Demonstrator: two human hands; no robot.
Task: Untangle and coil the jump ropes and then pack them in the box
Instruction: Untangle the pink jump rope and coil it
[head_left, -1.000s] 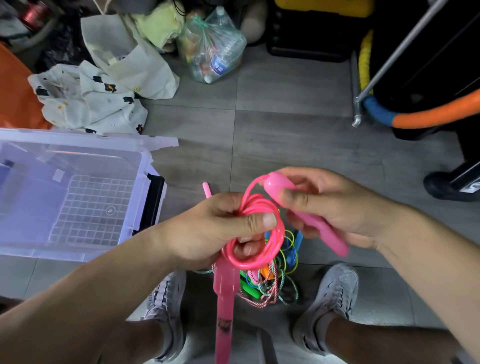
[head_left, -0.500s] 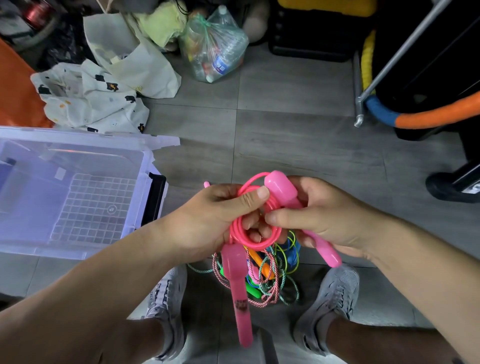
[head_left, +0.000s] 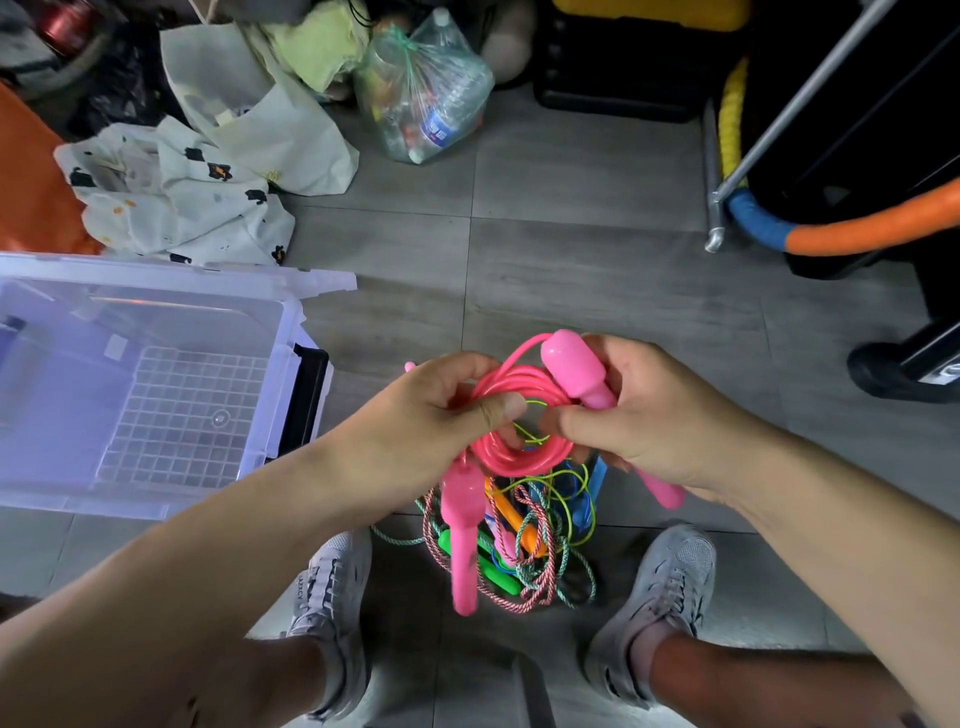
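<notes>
I have both hands closed on the pink jump rope (head_left: 519, 452), held up above the floor (head_left: 571, 270). The left hand (head_left: 431, 415) pinches the left side of its coil between thumb and curled fingers. The right hand (head_left: 639, 421) is wrapped round the upper handle (head_left: 576, 369), with its thumb by the coil's right side. The lower handle (head_left: 462, 535) hangs free below the left hand, over the tangled pile (head_left: 540, 545) that lies on the floor between the two shoes (head_left: 332, 587). The box (head_left: 208, 278) sits open on the floor towards the left edge, well apart from the coil. My main worry is the coil: nothing binds the loops but that one pinch. If the left thumb eases while the right hand deals with its handle, I'd expect the springy cord to burst open and drop into the pile. The hanging handle is a second risk, since a swing towards the box could hook a loop of the braided cords underneath and drag the pile along. A yellow-green strand (head_left: 530, 434) shows through the middle of the coil, and I cannot tell whether it merely lies behind or passes through. If it passes through, lifting away would pull a fresh snag tight. A loosely wound coil dropped into the box may also unwind there and tangle with whatever follows.
</notes>
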